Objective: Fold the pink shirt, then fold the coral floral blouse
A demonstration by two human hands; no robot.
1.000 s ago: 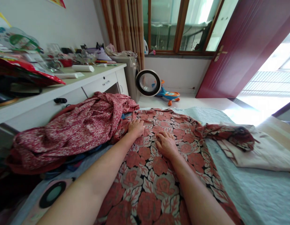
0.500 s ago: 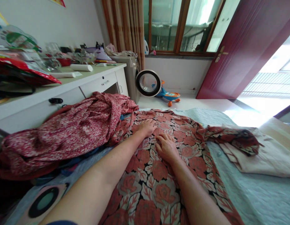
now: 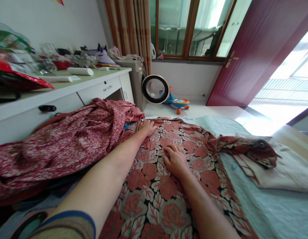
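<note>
Head view shows both hands spread flat, fingers open and holding nothing, on a rose-print garment (image 3: 169, 172) laid out along the bed (image 3: 268, 205). The left hand (image 3: 147, 127) presses near the garment's far left edge, touching it right where a heaped red speckled cloth (image 3: 69, 146) crowds in; the right hand (image 3: 176, 159) rests nearer, around the middle of the rose print. A likely risk is that a leftward stroke of the left hand drags the speckled heap onto the flat garment, or pushes a ridge into the print, since the two fabrics touch there. On the right, the garment's bunched sleeve (image 3: 246, 146) lies over a folded cream cloth (image 3: 283, 169); a tug on the print could pull that sleeve and upset the fold beneath. Open room is mostly to the right and nearer the body, where the pale green bedcover lies bare. Leftward is tight: the heap fills the gap up to the tabletop (image 3: 69, 88) with its drawers. Beyond the far edge of the bed the floor drops away, so cloth pushed forward could slide off.
</note>
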